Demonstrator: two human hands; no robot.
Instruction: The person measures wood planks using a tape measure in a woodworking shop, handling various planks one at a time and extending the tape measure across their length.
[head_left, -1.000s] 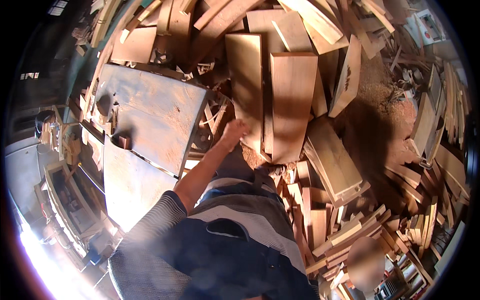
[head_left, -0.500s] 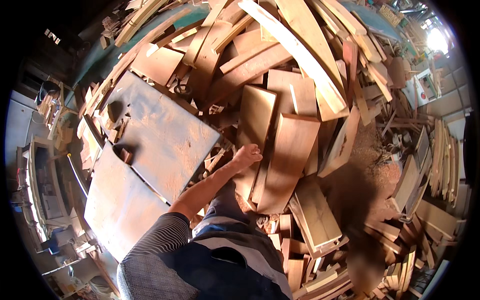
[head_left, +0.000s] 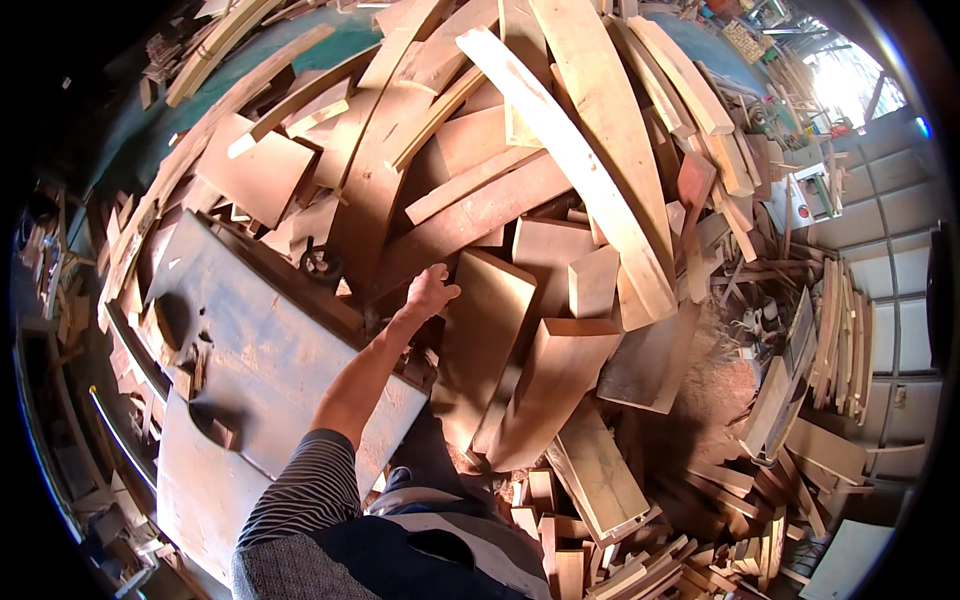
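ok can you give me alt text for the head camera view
A person's curled left hand is by the upper corner of a broad wooden board, contact unclear, amid a large jumble of planks. To the left is a grey, sawdust-streaked tabletop; to the right, a patch of sawdust.

Left hand [head_left: 430, 292] (loosely curled) near a wooden board [head_left: 484, 345]

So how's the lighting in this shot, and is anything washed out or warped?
Head view: glare whites out the bright opening at upper right; head view: strong light bleaches the long pale plank, while the left rim sinks into darkness; head view: fisheye distortion bends the gridded wall at right; head view: the left hand looks fairly sharp.
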